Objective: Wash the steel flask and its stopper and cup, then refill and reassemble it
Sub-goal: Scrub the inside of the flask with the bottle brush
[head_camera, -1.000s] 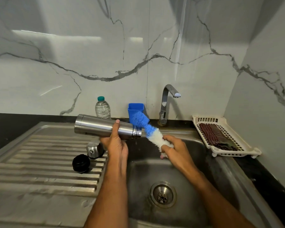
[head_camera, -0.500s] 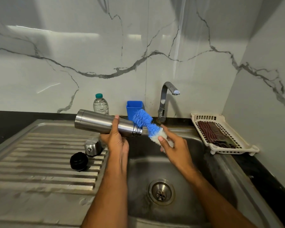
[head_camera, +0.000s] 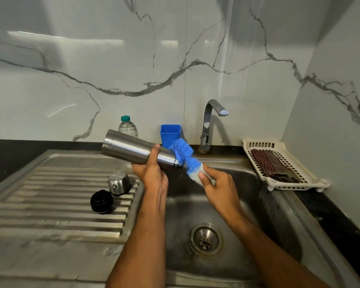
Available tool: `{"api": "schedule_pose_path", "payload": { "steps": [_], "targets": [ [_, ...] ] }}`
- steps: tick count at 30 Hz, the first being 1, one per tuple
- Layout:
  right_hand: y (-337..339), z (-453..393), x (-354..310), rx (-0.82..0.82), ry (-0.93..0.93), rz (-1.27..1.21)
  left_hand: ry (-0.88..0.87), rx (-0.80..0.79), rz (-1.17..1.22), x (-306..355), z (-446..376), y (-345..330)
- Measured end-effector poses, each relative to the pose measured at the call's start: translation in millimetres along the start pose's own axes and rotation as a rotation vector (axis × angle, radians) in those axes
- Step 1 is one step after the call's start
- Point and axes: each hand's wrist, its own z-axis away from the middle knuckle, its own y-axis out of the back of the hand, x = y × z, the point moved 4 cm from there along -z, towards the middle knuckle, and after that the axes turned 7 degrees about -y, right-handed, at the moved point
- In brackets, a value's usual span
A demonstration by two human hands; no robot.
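Note:
My left hand [head_camera: 153,171] grips the steel flask [head_camera: 131,149], held nearly level above the sink's left edge with its open mouth pointing right and slightly down. My right hand [head_camera: 217,185] holds a blue and white bottle brush [head_camera: 185,157] by its white end. The blue bristles lie against the flask's mouth, outside it. On the ribbed drainboard [head_camera: 50,196] stand the small steel cup [head_camera: 119,183], upside down, and the black stopper [head_camera: 101,201] just in front of it.
The sink basin [head_camera: 258,204] with its drain [head_camera: 205,239] lies below my hands. The tap [head_camera: 209,121] stands behind, not running. A blue holder [head_camera: 170,133] and a plastic water bottle [head_camera: 127,127] stand at the wall. A white basket [head_camera: 258,145] with a checked cloth sits right.
The flask's mouth has tipped down to the right. The brush has swung more upright and closer to the mouth, with my right hand risen slightly.

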Motion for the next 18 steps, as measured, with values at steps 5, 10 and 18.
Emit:
{"api": "schedule_pose_path", "payload": {
  "steps": [5,10,18],
  "targets": [
    [1.3,9.0,3.9,-0.039,0.039,0.037,0.008,0.016,0.029,3.4,-9.1,5.8],
    [3.2,-3.6,-0.7,0.019,-0.026,-0.017,0.03,-0.093,0.047,-0.9,2.8,-1.3],
    [9.9,1.9,4.2,0.041,-0.03,-0.042,0.075,-0.073,0.062,-2.2,8.8,-2.1]
  ]
}}
